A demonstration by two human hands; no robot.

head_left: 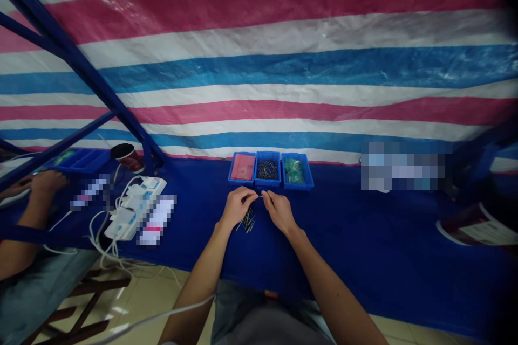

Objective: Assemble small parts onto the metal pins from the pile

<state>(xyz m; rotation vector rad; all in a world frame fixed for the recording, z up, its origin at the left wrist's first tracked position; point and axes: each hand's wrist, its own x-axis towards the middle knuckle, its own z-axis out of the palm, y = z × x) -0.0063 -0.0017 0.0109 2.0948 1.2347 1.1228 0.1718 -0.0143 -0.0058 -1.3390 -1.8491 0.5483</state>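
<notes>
My left hand (pixel 238 207) and my right hand (pixel 278 209) face each other above the blue table, fingertips pinched. Between them runs a thin, short metal piece (pixel 260 196), seemingly gripped at both ends; it is too small to tell its exact kind. Just below, a loose pile of slim brass-coloured and dark metal pieces (pixel 246 222) lies on the tabletop, partly beside my left wrist. Beyond my hands stand three small blue bins: the left bin (pixel 230 180) holds something flat and pink, the middle bin (pixel 267 184) many dark metal pieces, the right bin (pixel 308 183) green and clear plastic.
A white power strip (pixel 137 207) with tangled cables lies left, beside a blurred-out phone-like object (pixel 157 221). Farther left are a cup (pixel 128 157) and another person's hand (pixel 47 182). A blue metal frame (pixel 97 83) slants there. A dark red container (pixel 477 226) stands right.
</notes>
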